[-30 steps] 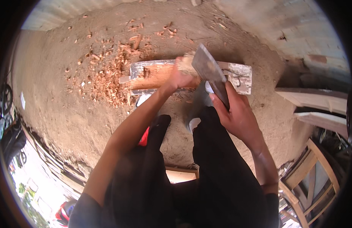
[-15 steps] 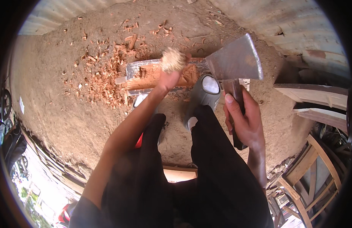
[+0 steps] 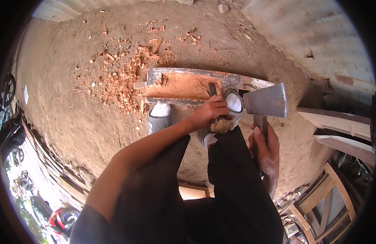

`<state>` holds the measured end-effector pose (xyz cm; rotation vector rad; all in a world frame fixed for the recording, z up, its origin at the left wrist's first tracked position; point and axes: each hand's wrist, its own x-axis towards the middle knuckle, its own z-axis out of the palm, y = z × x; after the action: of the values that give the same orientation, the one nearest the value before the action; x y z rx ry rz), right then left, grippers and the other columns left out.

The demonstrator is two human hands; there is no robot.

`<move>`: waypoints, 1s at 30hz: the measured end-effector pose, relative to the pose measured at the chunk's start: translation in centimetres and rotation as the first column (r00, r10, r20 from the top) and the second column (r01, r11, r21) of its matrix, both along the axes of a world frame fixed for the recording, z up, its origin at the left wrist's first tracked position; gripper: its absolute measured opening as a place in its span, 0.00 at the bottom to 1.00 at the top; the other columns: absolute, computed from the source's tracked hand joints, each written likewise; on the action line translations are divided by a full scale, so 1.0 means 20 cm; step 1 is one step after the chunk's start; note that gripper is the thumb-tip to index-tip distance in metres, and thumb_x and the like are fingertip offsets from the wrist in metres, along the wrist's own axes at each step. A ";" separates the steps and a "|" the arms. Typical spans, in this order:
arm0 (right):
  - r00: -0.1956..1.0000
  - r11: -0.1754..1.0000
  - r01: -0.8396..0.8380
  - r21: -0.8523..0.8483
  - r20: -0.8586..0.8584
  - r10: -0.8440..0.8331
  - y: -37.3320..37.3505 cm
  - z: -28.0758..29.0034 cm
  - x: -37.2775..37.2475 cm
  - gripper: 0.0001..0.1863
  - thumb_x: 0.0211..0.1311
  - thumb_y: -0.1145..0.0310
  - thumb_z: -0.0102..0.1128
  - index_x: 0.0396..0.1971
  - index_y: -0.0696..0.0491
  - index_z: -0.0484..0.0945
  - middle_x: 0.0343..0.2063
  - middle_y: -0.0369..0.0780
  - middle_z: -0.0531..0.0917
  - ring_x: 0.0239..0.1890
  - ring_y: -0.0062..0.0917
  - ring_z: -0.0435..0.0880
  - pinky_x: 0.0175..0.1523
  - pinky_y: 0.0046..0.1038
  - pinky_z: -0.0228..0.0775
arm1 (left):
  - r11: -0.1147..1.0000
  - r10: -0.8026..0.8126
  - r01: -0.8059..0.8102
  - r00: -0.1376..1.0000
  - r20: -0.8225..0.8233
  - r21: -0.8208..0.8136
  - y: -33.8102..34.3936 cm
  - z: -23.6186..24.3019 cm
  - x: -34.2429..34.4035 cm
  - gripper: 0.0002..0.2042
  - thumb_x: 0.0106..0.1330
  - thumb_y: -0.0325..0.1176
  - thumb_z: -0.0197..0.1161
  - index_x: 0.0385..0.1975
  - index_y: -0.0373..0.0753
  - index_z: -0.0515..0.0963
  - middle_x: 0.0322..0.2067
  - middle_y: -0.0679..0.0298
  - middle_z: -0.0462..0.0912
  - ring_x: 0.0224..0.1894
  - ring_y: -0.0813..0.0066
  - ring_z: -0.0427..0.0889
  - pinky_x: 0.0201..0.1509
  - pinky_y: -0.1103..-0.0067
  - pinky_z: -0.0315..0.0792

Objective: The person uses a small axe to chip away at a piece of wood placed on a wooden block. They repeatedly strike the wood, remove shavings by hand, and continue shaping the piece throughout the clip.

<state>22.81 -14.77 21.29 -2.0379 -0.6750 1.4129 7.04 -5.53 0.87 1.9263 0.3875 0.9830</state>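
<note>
My left hand (image 3: 212, 110) is closed around a chisel (image 3: 212, 89). Its dark blade points away from me, over the right end of the hollow in a wooden workpiece (image 3: 184, 86). The frayed, mushroomed end of the chisel's handle (image 3: 221, 125) sticks out on my side of the fist. Whether the blade tip touches the wood I cannot tell. In my right hand (image 3: 264, 147) is an axe, gripped by its dark handle. The broad grey axe head (image 3: 266, 100) is up beside my right shoe. Orange cut wood shows inside the workpiece, between dark, worn edges.
My grey shoes (image 3: 158, 118) stand close against the workpiece's near side. Wood chips (image 3: 125, 77) lie thick on the dirt floor to its left. Boards (image 3: 338, 122) and a wooden chair-like frame (image 3: 324, 199) stand at the right, below corrugated sheeting (image 3: 310, 38).
My left hand has come toward me and right, turning the chisel so its frayed end is now near me. The axe has dropped slightly. The view has shifted, too.
</note>
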 end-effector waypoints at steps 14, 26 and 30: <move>0.998 0.998 -0.045 0.043 0.040 0.043 -0.01 0.00 -0.01 0.14 0.78 0.59 0.52 0.42 0.56 0.75 0.20 0.34 0.74 0.18 0.16 0.70 0.23 0.23 0.60 | 0.996 -0.084 0.084 0.995 0.049 -0.003 0.11 0.03 0.06 0.09 0.61 0.35 0.62 0.28 0.35 0.78 0.28 0.58 0.77 0.37 0.55 0.74 0.48 0.66 0.69; 0.891 0.802 -0.383 0.458 0.413 0.190 -0.41 -0.18 0.13 0.24 0.72 0.47 0.62 0.45 0.56 0.82 0.31 0.39 0.84 0.30 0.27 0.85 0.33 0.28 0.73 | 0.998 -0.068 0.068 0.995 0.067 -0.011 0.15 0.03 0.09 0.11 0.56 0.36 0.60 0.28 0.33 0.77 0.25 0.56 0.76 0.33 0.53 0.74 0.45 0.66 0.71; 0.779 0.754 -0.570 0.326 0.506 0.370 -0.45 -0.21 0.17 0.18 0.71 0.53 0.65 0.46 0.53 0.83 0.37 0.46 0.86 0.34 0.38 0.88 0.36 0.33 0.77 | 0.997 -0.014 0.024 0.991 0.136 -0.073 0.19 0.04 0.11 0.08 0.53 0.31 0.63 0.28 0.32 0.78 0.23 0.56 0.76 0.31 0.52 0.74 0.44 0.66 0.72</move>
<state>26.23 -23.68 17.15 -1.8331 -1.6627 0.9102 9.34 -1.72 1.65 1.7820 0.3228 1.0656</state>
